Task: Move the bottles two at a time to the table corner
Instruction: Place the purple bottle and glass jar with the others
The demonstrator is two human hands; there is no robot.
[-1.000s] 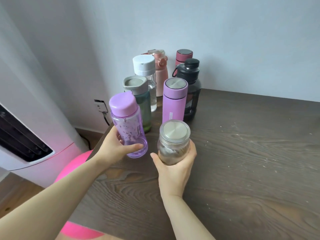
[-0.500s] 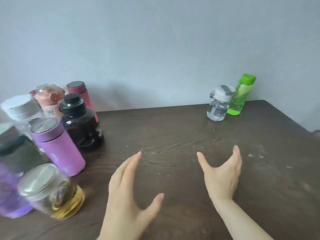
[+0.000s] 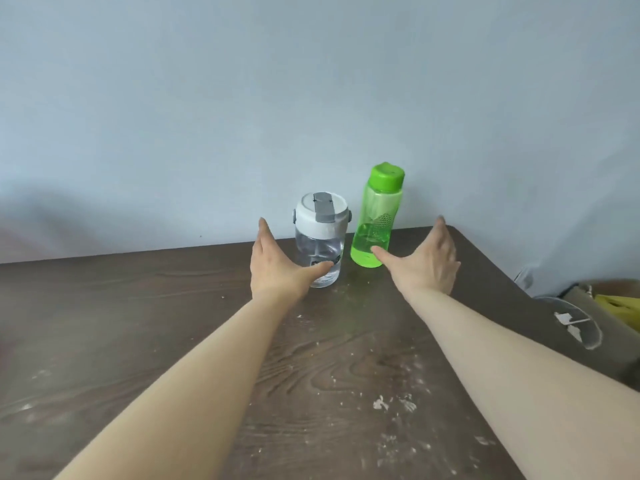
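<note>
Two bottles stand upright near the far right corner of the dark wooden table [image 3: 138, 323]. The short clear bottle [image 3: 320, 247] has a white lid with a grey flip tab. The taller green bottle [image 3: 375, 223] stands just to its right, against the wall. My left hand [image 3: 277, 265] is open at the clear bottle's left side, its thumb in front of the bottle's base. My right hand [image 3: 422, 261] is open to the right of the green bottle, with its thumb tip at the bottle's lower front. Neither hand is closed around a bottle.
The table's right edge runs diagonally past my right forearm. Beyond it, lower down, lie a clear round lid [image 3: 571, 323] and a grey bag with something yellow [image 3: 620, 306]. A pale wall backs the table. White specks dot the tabletop.
My hands let go of the purple bottle and the glass jar at the left group. The view swung right, and both open hands reached forward to the clear and green bottles.
</note>
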